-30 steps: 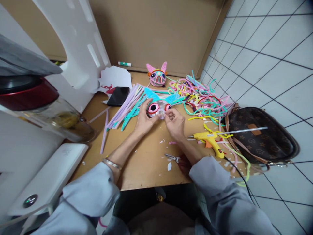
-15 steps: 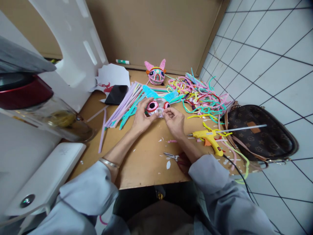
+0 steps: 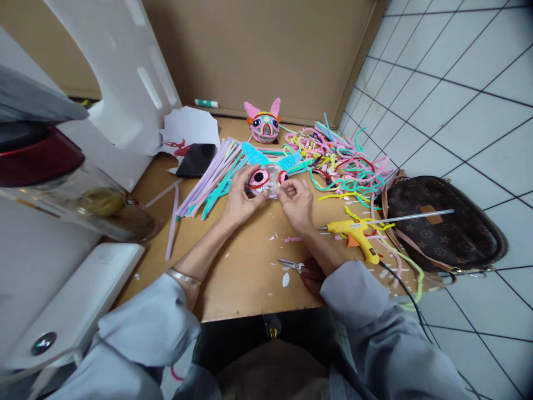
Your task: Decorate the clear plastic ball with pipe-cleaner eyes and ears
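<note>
A small animal head (image 3: 272, 173) with blue fuzzy ears and big pink eyes ringed in red sits between my hands, just above the table or resting on it. My left hand (image 3: 242, 195) grips its left side, thumb along the lower front and fingers behind the eye. My right hand (image 3: 298, 201) is closed in a pinch at the lower right of the face, below the right eye; what lies between its fingertips is too small to make out. Behind stands a similar animal head (image 3: 265, 128) with pink ears.
Pipe cleaners lie in a bundle (image 3: 210, 178) at left and a tangled pile (image 3: 345, 164) at right. A yellow glue gun (image 3: 356, 232), scissors (image 3: 291, 264), a phone (image 3: 196, 160), a brown bag (image 3: 447, 222), a glass jug (image 3: 95, 200) and a white power bank (image 3: 85, 303) surround the work.
The view has shifted slightly. My right fingertips have moved a little against the face, while my left hand keeps its grip on the blue-eared head.
</note>
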Tool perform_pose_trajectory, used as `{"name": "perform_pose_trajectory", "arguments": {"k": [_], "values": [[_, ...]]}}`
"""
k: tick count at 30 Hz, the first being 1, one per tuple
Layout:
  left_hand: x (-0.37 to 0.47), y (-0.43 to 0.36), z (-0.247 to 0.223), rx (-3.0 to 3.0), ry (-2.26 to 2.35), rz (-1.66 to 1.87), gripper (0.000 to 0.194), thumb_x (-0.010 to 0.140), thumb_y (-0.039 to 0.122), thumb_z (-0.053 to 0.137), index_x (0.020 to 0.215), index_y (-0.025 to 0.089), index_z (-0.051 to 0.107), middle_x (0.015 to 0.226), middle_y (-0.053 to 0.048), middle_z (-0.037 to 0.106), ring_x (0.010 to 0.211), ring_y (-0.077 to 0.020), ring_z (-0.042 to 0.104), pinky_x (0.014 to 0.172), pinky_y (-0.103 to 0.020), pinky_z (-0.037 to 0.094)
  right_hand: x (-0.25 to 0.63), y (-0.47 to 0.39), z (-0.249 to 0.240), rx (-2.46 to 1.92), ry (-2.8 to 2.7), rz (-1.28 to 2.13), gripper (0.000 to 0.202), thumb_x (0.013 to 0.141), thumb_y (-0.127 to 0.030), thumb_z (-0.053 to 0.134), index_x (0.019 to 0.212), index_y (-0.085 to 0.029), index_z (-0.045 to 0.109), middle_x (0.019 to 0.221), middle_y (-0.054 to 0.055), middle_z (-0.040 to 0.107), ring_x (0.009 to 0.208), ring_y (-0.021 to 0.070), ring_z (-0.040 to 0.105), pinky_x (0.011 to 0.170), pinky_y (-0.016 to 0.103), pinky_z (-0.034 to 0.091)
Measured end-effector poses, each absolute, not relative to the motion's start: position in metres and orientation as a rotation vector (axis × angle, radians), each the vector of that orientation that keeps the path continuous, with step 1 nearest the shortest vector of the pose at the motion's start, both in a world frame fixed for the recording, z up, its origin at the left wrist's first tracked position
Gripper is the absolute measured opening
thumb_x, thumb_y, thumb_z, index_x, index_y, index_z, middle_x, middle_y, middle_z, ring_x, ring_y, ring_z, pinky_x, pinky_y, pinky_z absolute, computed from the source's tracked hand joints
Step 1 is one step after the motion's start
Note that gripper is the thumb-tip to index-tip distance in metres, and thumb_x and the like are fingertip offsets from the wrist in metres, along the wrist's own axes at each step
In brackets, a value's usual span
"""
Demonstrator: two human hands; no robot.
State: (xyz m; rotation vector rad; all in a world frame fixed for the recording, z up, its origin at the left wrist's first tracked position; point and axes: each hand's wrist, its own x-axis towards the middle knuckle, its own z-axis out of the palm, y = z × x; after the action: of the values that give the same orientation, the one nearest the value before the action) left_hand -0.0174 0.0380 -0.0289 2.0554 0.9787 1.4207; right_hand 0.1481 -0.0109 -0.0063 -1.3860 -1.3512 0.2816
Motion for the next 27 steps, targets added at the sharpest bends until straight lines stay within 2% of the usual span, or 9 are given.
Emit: {"name": "perform_pose_trajectory", "arguments": {"k": [4,8,11,13,17,19,27], "values": [[-0.018,0.038,-0.028,2.078,1.002,1.434,0.064,0.079,0.040,0.077,0.137,0.026,0.055,0.144,-0.010,0.057,0.135,-0.0300,0.053,0.115,-0.049,0.044,0.151,-0.010,-0.006,-1.377,-1.390,0.197,0.010,0.074,-0.020,0.072,0.080,-0.021,0.064,0.091,0.003,0.059,0.089,0.0197,0.059,0.088,0.036,0.052],[-0.018,0.038,-0.027,2.107,1.014,1.449,0.063,0.078,0.038,0.078,0.136,0.025,0.057,0.142,-0.010,0.059,0.133,-0.0297,0.054,0.115,-0.049,0.043,0.152,-0.008,-0.010,-1.345,-1.407,0.238,0.007,0.078,-0.023,0.069,0.079,-0.022,0.063,0.090,0.003,0.057,0.088,0.0195,0.059,0.087,0.036,0.052],[-0.018,0.038,-0.026,2.125,1.025,1.443,0.062,0.077,0.036,0.078,0.135,0.025,0.058,0.140,-0.011,0.059,0.133,-0.0300,0.054,0.115,-0.050,0.043,0.153,-0.006,-0.013,-1.341,-1.384,0.216,0.012,0.076,-0.024,0.070,0.079,-0.023,0.059,0.091,0.003,0.057,0.091,0.0201,0.059,0.089,0.037,0.052],[-0.018,0.038,-0.026,2.125,1.030,1.439,0.062,0.076,0.035,0.078,0.134,0.025,0.058,0.140,-0.011,0.059,0.133,-0.0302,0.054,0.115,-0.050,0.043,0.153,-0.005,-0.014,-1.331,-1.366,0.218,0.018,0.075,-0.025,0.071,0.084,-0.023,0.056,0.095,0.003,0.059,0.093,0.0206,0.059,0.091,0.038,0.052],[-0.018,0.037,-0.025,2.127,1.012,1.465,0.060,0.076,0.033,0.078,0.132,0.027,0.058,0.137,-0.010,0.060,0.132,-0.0302,0.054,0.115,-0.051,0.043,0.155,-0.002,-0.016,-1.245,-1.375,0.328,0.040,0.075,-0.023,0.072,0.111,-0.025,0.056,0.114,0.006,0.064,0.098,0.0202,0.061,0.089,0.037,0.054],[-0.019,0.037,-0.024,2.121,0.996,1.473,0.059,0.076,0.034,0.079,0.132,0.028,0.059,0.136,-0.009,0.060,0.132,-0.0300,0.054,0.116,-0.051,0.043,0.156,0.000,-0.016,-1.222,-1.398,0.358,0.045,0.075,-0.022,0.072,0.117,-0.025,0.057,0.117,0.007,0.065,0.097,0.0199,0.062,0.089,0.037,0.055],[-0.019,0.042,-0.024,1.882,0.989,1.391,0.068,0.072,0.040,0.085,0.134,0.026,0.061,0.145,-0.011,0.055,0.135,-0.0328,0.053,0.111,-0.050,0.049,0.152,0.007,-0.016,-1.212,-1.340,0.419,0.037,0.075,-0.025,0.073,0.111,-0.023,0.066,0.113,0.007,0.063,0.086,0.0174,0.061,0.082,0.035,0.056]]}}
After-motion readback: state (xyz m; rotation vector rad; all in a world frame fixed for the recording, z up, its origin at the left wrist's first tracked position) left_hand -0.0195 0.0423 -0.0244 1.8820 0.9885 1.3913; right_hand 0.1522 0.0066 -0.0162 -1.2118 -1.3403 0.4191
